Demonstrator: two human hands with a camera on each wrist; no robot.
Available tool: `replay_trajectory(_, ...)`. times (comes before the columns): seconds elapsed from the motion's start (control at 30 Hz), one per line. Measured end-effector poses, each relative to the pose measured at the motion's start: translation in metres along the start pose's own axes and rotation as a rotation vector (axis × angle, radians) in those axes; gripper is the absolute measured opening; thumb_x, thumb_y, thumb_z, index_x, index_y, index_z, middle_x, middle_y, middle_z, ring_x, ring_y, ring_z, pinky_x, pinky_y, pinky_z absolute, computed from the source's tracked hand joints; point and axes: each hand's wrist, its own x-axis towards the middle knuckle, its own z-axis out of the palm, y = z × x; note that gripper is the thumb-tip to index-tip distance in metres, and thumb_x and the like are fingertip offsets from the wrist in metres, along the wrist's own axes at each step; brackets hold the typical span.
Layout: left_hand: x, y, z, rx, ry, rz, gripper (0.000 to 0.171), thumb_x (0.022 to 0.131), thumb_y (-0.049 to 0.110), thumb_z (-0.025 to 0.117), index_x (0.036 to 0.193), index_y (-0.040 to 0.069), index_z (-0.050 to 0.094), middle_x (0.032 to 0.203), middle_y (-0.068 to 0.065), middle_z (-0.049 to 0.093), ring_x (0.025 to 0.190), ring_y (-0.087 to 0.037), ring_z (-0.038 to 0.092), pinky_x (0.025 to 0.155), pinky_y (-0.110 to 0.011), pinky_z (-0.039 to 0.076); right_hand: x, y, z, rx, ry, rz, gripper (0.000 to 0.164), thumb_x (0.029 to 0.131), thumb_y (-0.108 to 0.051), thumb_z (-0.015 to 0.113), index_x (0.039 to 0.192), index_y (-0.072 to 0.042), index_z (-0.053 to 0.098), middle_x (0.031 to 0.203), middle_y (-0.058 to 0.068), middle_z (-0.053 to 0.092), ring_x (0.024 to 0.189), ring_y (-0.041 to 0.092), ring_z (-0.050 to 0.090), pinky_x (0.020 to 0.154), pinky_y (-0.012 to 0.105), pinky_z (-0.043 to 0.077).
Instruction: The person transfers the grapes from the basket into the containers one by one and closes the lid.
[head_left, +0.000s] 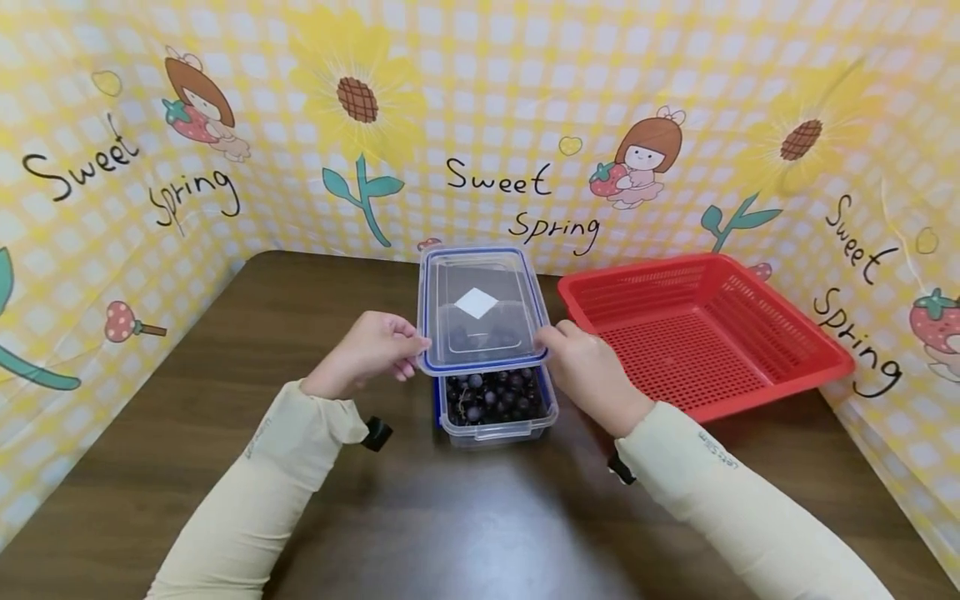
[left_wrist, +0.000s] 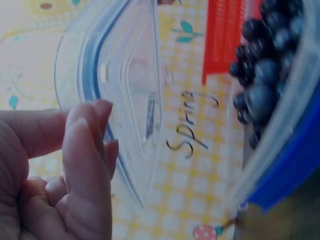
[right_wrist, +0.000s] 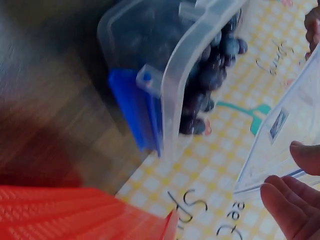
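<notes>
Your two hands hold a clear, blue-edged lid [head_left: 487, 332] raised over a plastic container [head_left: 497, 432] of dark grapes [head_left: 502, 396].
Your left hand [head_left: 375, 346] pinches the lid's near left corner between thumb and fingers, and your right hand [head_left: 588, 367] pinches the near right corner; the lid is apart from the container, which stands on the brown table [head_left: 442, 517], left of a red perforated basket [head_left: 693, 342].
</notes>
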Motion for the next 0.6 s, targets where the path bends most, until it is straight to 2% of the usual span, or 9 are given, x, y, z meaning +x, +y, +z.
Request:
replay_trajectory(0.13, -0.008, 0.007, 0.004, -0.010, -0.036, -0.002, 0.015, 0.090, 0.006, 0.064, 0.088, -0.009, 0.063, 0.058, -0.002, 0.060, 0.050, -0.009, 0.057, 0.050, -0.024, 0.052, 0.000, 0.011, 0.000, 0.045, 0.084, 0.054, 0.023, 0.079, 0.007, 0.070, 0.100, 0.001, 0.065, 0.092, 0.017, 0.060, 0.075, 0.030, 0.064, 0.062, 0.041, 0.055)
replay_trajectory(0.27, -0.019, 0.013, 0.004, 0.025, -0.066, 0.014, 0.015, 0.089, 0.007, 0.066, 0.086, -0.007, 0.064, 0.059, -0.003, 0.062, 0.051, -0.011, 0.058, 0.051, -0.026, 0.052, 0.000, 0.019, 0.003, 0.094, 0.095, 0.197, 0.031, 0.079, -0.006, 0.077, 0.108, 0.002, 0.069, 0.106, 0.022, 0.062, 0.094, 0.033, 0.064, 0.079, 0.045, 0.054)
replay_trajectory(0.37, -0.024, 0.017, 0.004, 0.036, -0.073, 0.037, 0.016, 0.089, 0.009, 0.066, 0.086, -0.007, 0.065, 0.060, -0.003, 0.063, 0.051, -0.012, 0.059, 0.052, -0.028, 0.053, -0.001, 0.022, 0.006, 0.120, 0.106, 0.261, 0.034, 0.079, -0.008, 0.078, 0.109, 0.004, 0.069, 0.111, 0.023, 0.064, 0.101, 0.034, 0.062, 0.086, 0.046, 0.051)
replay_trajectory(0.47, -0.027, 0.019, 0.002, -0.006, -0.070, 0.064, 0.018, 0.090, 0.010, 0.065, 0.087, -0.008, 0.066, 0.060, -0.003, 0.063, 0.052, -0.012, 0.059, 0.053, -0.029, 0.054, -0.002, 0.023, 0.010, 0.158, 0.164, 0.274, 0.033, 0.078, -0.008, 0.078, 0.107, 0.004, 0.070, 0.111, 0.023, 0.065, 0.101, 0.034, 0.064, 0.082, 0.045, 0.053)
replay_trajectory(0.6, -0.026, 0.017, 0.000, -0.128, -0.058, 0.127, 0.028, 0.096, 0.012, 0.056, 0.092, -0.014, 0.063, 0.065, -0.007, 0.065, 0.056, -0.013, 0.062, 0.056, -0.028, 0.055, -0.003, 0.024, 0.015, 0.230, 0.268, 0.279, 0.029, 0.077, -0.004, 0.078, 0.103, 0.006, 0.069, 0.108, 0.022, 0.067, 0.093, 0.033, 0.066, 0.073, 0.045, 0.056)
